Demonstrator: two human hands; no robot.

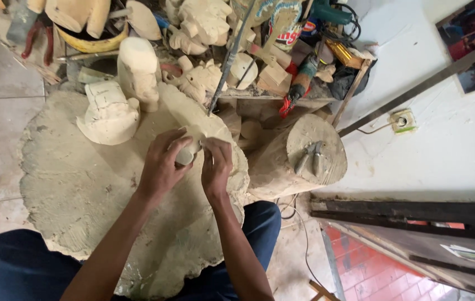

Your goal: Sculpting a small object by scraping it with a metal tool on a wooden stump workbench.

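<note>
Landmark: the big round stump worktop (76,189), pale and rough-topped, right in front of my knees.
Left hand: my left hand (162,167) is above the far middle of the stump, fingers curled around a small pale wooden piece (186,155), gripping it.
Right hand: my right hand (216,166) is just beside the left one, its fingertips pinched against the same wooden piece from the right side. I cannot tell whether it holds a tool.
Wooden piece: it is held between both hands above the stump's far middle, with a rounded end showing between my fingers.
Rough carvings: a squat blocked-out carving (108,114) sits on the stump's far left part, and a taller rounded carving (138,72) stands just behind it, near the far edge.
Smaller stump: a smaller stump (296,161) stands just to the right of the big stump, and a pair of pliers (310,157) lies on its flat top.
Clutter: beyond the big stump's far edge lies a heap of unfinished pale carvings (204,25) and tools.
Legs: my dark blue trousers (17,265) show at the stump's near edge, on either side.
</note>
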